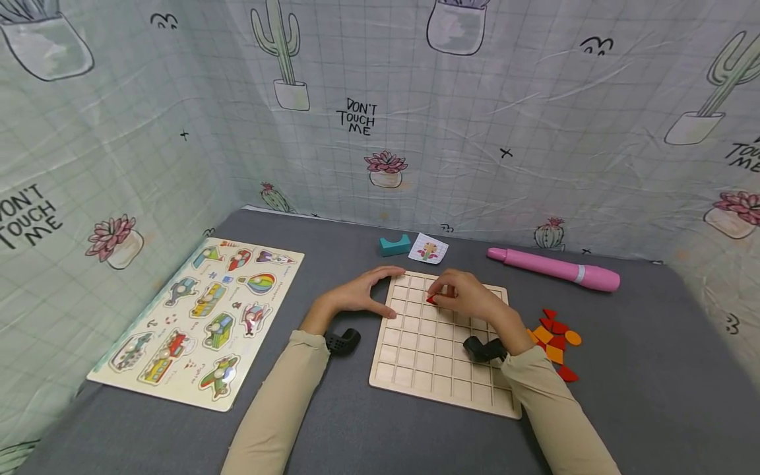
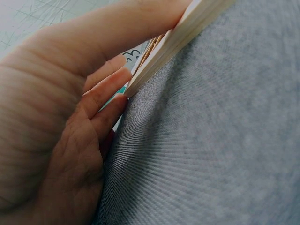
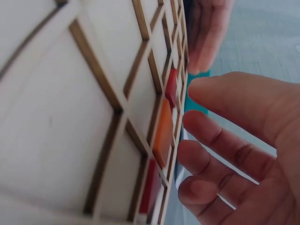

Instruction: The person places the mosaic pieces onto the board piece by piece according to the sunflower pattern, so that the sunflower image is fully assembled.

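A square wooden grid board (image 1: 410,356) lies on the grey table. My left hand (image 1: 356,292) is at its far left corner, thumb resting on the left edge and straight fingertips touching near the corner, plain in the left wrist view too. Over the far part of the board hovers my right hand (image 1: 469,295), fingers loosely bent. A red piece (image 3: 171,87) sits in the grid just beside its thumb tip. An orange piece (image 3: 163,133) and another red piece (image 3: 149,187) follow along the same row in the right wrist view. Nothing shows between the right fingers and thumb.
Loose red and orange pieces (image 1: 555,355) lie right of the board. Behind it are a teal block (image 1: 394,246) and a small picture card (image 1: 428,249). A pink pen-shaped tube (image 1: 552,267) lies back right, a vehicle puzzle board (image 1: 196,323) at left.
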{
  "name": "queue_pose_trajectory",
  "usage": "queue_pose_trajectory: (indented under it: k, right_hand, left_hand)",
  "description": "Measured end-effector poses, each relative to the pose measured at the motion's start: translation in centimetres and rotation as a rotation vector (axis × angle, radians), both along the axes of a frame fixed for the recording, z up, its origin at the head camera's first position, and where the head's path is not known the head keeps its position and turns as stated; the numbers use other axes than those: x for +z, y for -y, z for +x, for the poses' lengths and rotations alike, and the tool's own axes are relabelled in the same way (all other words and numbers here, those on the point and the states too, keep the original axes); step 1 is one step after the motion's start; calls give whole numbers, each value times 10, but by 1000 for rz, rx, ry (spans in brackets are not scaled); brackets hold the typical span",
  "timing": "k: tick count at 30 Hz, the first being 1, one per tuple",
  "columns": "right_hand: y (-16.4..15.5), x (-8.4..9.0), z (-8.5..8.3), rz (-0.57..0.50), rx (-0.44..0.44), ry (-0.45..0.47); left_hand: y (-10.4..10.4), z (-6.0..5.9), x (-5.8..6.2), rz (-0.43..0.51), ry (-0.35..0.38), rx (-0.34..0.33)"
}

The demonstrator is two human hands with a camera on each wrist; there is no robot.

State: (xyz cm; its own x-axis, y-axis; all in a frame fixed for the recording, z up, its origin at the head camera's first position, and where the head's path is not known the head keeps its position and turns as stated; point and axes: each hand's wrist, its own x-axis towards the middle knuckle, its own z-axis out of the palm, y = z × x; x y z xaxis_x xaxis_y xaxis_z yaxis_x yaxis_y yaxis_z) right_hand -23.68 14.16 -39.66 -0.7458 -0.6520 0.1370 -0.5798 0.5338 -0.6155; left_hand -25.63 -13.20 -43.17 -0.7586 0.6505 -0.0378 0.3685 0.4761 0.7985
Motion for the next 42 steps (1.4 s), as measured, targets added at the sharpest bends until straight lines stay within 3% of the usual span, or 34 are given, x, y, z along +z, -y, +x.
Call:
queue_pose_trajectory:
  k: [25, 34, 42]
  right_hand:
    - [-72, 7, 31, -21, -212, 95]
    - [-111, 5, 45, 8, -309, 48]
    - [-142, 10, 58, -4, -384, 59]
  left_hand:
    - [8, -1, -5, 0, -2, 11]
    - [5, 0, -1, 0, -5, 6]
    - [0, 1, 0, -3, -8, -12]
